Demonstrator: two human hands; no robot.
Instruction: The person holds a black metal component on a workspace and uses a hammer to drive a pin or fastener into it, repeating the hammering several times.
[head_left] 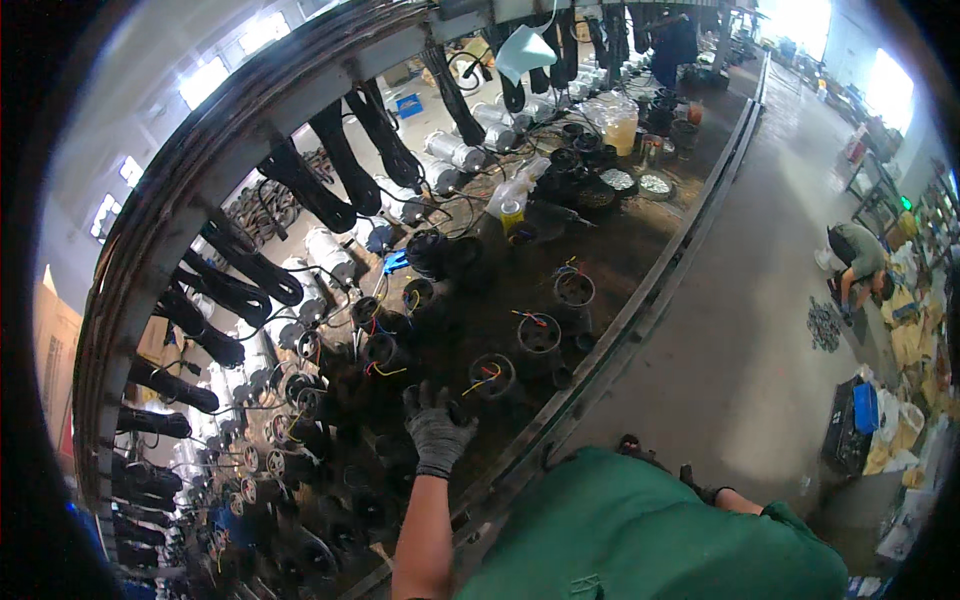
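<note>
My left hand (440, 432), in a grey knit glove, reaches over the dark workbench (630, 240) with its fingers apart. Nothing shows in its grasp. Just right of its fingertips stands a round black motor housing (492, 377) with yellow and red wires. Two similar cylindrical housings, a middle one (539, 332) and a farther one (574, 287), line up along the bench edge. Another wired housing (380, 350) lies beyond the fingers. My right hand (708, 493), dark-gloved, hangs beside my green shirt (640, 530), away from the bench; its fingers are too dark and small to read.
Black cable bundles (345, 165) hang from a metal rail (240, 150) above rows of silver motors (455, 150). A bench-edge rail (665, 270) borders the floor (720, 330). At right, a person (858, 255) bends over small metal parts (824, 325), near a black crate (848, 425).
</note>
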